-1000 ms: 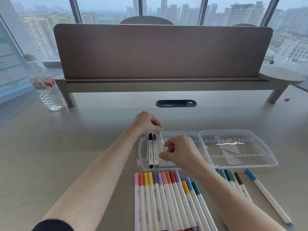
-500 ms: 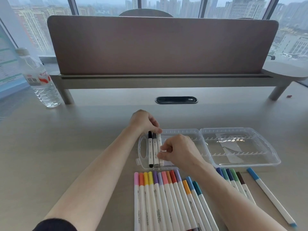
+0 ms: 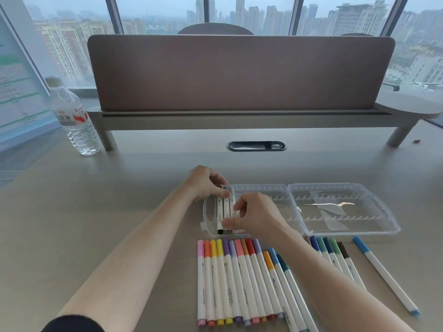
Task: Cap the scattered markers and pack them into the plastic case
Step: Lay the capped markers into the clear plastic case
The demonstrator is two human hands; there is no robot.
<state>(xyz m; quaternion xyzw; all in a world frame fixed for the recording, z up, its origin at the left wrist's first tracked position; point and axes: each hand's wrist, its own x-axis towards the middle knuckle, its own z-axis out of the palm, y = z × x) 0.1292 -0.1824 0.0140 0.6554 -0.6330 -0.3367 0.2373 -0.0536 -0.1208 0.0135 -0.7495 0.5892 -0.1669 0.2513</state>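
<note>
Behind the desk (image 3: 72, 212) a row of windows looks out on hazy towers, with a brown divider screen (image 3: 239, 70) standing across the far edge. At far left a water bottle (image 3: 74, 121) stands upright, well apart from the work. Moving right, the left hand (image 3: 206, 183) rests on the far end of the markers in the case, fingers curled over their tips and pressing them down. The plastic case (image 3: 299, 207) lies open, its left half holding three markers: a black-capped marker (image 3: 219, 213) at the outer edge, a second just beside it, and a third marker (image 3: 232, 207) that the right hand (image 3: 256, 215) pinches near its lower end between thumb and fingertips, apparently settling it into a slot. Below the case a row of capped coloured markers (image 3: 239, 279) lies side by side; further right a smaller cluster with blue, green and brown caps (image 3: 333, 255) sits partly under the right forearm, and a lone blue marker (image 3: 383, 274) lies apart.

The likely trouble is the third marker seating crooked across the ridges, so later ones would not fit; pressing too hard on one end could also tip the light case or pop its neighbours loose, and the right forearm could sweep the cluster beneath it
</note>
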